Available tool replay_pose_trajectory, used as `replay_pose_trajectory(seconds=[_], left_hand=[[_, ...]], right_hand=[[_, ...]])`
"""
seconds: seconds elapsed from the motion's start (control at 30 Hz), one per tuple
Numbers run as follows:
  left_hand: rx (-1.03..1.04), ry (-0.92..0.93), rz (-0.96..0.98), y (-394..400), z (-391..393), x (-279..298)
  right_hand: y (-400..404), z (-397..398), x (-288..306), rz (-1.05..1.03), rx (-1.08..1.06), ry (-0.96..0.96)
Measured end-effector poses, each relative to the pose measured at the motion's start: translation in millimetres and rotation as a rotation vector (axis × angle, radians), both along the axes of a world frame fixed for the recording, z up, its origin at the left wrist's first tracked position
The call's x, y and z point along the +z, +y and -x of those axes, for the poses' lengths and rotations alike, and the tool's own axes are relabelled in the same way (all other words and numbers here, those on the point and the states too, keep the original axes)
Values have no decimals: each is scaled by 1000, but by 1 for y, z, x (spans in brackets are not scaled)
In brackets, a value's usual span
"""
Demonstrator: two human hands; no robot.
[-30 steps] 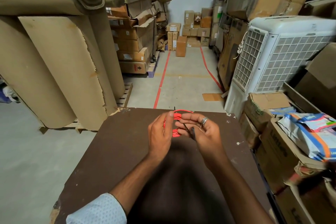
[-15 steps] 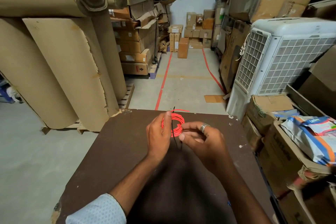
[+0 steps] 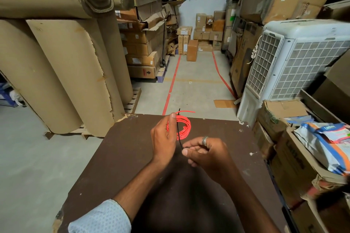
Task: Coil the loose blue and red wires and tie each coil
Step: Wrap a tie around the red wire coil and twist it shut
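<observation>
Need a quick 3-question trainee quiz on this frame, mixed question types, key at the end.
1. True or false: the red wire coil lies flat on the brown table, with no hand on it.
2. Which hand pinches the lower end of the black tie that crosses the coil? A) left hand B) right hand C) neither
3. Fill in: a ring sits on a finger of the ____ hand.

Key
1. False: the left hand holds the coil up above the table.
2. B: the right hand's fingertips grip the tie just below the coil.
3. right
</observation>
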State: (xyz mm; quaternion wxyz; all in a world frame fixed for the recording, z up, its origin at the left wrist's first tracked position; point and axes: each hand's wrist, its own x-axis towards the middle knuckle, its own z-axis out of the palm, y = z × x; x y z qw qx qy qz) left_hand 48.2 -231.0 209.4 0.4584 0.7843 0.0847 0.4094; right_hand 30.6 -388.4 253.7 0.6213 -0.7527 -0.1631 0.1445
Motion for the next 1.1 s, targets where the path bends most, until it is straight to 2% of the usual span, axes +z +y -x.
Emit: replay_pose_trajectory(seconds=[0.2,0.43,0.63,0.73,0.97,1.1], left_hand=[[1,9,18,2,0,-3],[-30,66,163,-4,5,-2],[12,94,340,-2,1,-12],[19,91,380,-6,4,-9],[-10,72,287,-9,13,-11],[-53,16,243,-11,19,-6]], right_hand=[[-1,-6,8,-80,-164,-319],[2,0,10,-95,-285,-601],[9,7,-7,-5,-235,-489],[12,11,-11,20,-218,-505],[13,4,4,-41,-257,-548],[13,-13,13,-85,-305,-445]])
